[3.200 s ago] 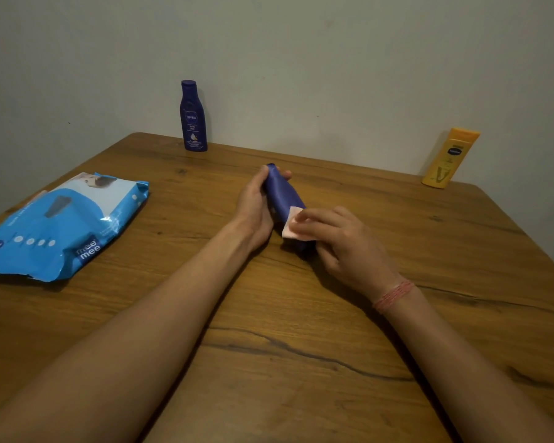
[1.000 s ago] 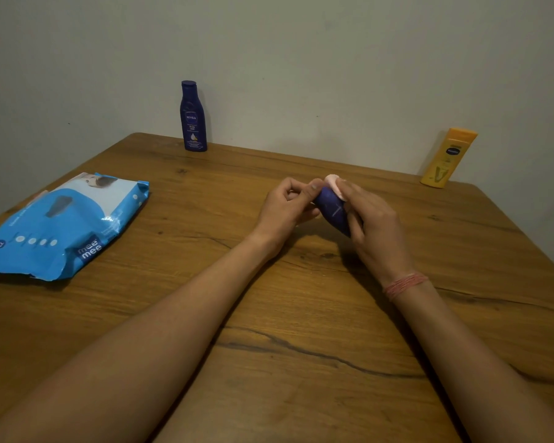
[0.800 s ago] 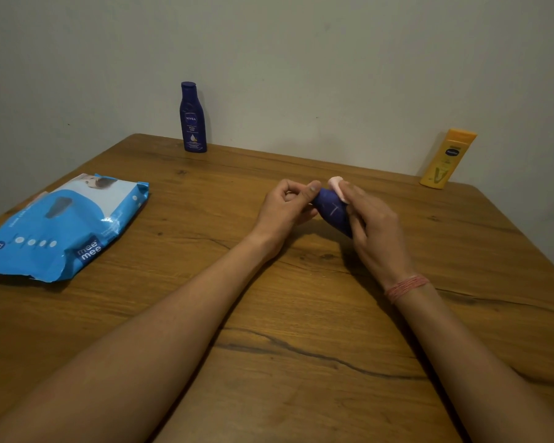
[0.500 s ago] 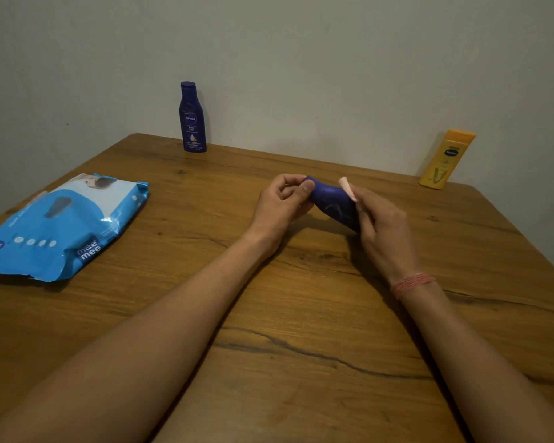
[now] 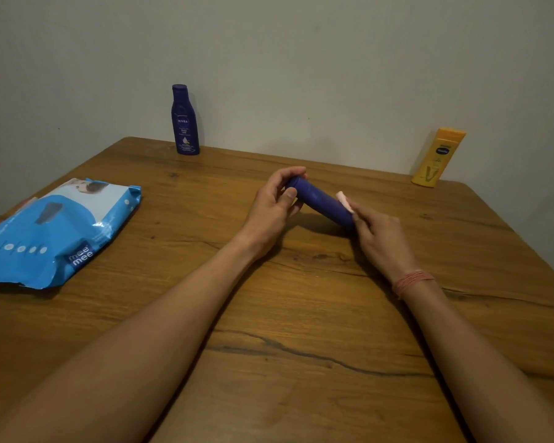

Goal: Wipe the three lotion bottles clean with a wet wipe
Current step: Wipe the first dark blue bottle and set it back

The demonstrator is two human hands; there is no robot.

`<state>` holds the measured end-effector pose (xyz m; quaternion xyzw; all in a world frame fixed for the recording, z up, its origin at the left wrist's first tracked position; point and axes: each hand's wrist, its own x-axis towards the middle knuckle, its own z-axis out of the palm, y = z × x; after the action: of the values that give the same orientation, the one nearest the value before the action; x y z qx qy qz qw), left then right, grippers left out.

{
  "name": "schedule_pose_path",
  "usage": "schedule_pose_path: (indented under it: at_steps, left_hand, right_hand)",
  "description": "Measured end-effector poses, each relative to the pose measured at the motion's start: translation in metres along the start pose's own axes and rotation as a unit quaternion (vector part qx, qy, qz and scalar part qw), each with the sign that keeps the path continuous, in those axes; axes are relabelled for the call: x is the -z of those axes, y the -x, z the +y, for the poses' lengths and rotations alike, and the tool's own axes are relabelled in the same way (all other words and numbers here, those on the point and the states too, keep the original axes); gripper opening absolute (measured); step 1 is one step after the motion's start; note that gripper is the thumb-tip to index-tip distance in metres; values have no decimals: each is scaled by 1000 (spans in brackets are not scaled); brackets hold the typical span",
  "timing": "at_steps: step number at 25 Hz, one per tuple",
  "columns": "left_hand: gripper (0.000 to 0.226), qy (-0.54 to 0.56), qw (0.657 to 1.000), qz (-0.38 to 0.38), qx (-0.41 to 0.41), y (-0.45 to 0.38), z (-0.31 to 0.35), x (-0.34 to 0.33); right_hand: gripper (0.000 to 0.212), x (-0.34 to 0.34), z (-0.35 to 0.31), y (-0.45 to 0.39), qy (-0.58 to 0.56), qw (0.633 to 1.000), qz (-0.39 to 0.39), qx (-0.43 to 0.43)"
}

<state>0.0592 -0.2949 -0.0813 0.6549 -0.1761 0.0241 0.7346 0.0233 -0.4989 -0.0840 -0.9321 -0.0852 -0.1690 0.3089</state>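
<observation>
Our left hand (image 5: 277,203) gripped the blue bottle (image 5: 320,199); our right hand (image 5: 381,238) pinched the wet wipe (image 5: 344,201). Wetness risked slipping.

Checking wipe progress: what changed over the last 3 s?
The held bottle was lifted off the table and turned. The left hand shifted to grip its far end; the right hand slid the wipe along the body. Standing blue bottle, yellow bottle and wipes pack stayed put.
</observation>
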Motion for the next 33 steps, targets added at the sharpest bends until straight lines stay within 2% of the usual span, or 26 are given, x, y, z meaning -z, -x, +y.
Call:
schedule_pose_path:
  at_steps: [2, 5, 7, 12, 13, 18, 23, 29, 33]
  left_hand:
    - [41, -18, 1000, -5, -3, 0, 0, -2]
    - [39, -34, 999, -13, -16, 1, 1, -4]
    - [38, -37, 999, -7, -32, 1, 1, -2]
    - [37, -17, 997, 27, -69, -2, -1, 5]
    - [37, -14, 997, 26, -73, -2, 0, 4]
    - [34, -6, 996, 23, -91, 1, 1, -5]
    - [34, 23, 995, 63, -79, -4, -2, 3]
    - [27, 15, 996, 72, -40, -1, -1, -9]
    - [21, 51, 996, 64, -19, -1, -1, -10]
  right_hand:
    - [43, -1, -5, 2, 1, 1000, 4, 1]
    - [48, -17, -32, 4, 0, 997, 30, 76]
    - [49, -23, -37, 2, 3, 995, 25, 96]
    - [45, -7, -3, 0, 26, 999, 33, -3]
    - [45, -8, -6, 1, 24, 999, 43, -1]
    - [55, -25, -41, 1, -3, 989, 63, 137]
    - [55, -12, -10, -3, 11, 995, 95, 31]
    - [62, -27, -34, -5, 33, 985, 115, 123]
    - [61, -17, -6, -12, 50, 987, 144, 55]
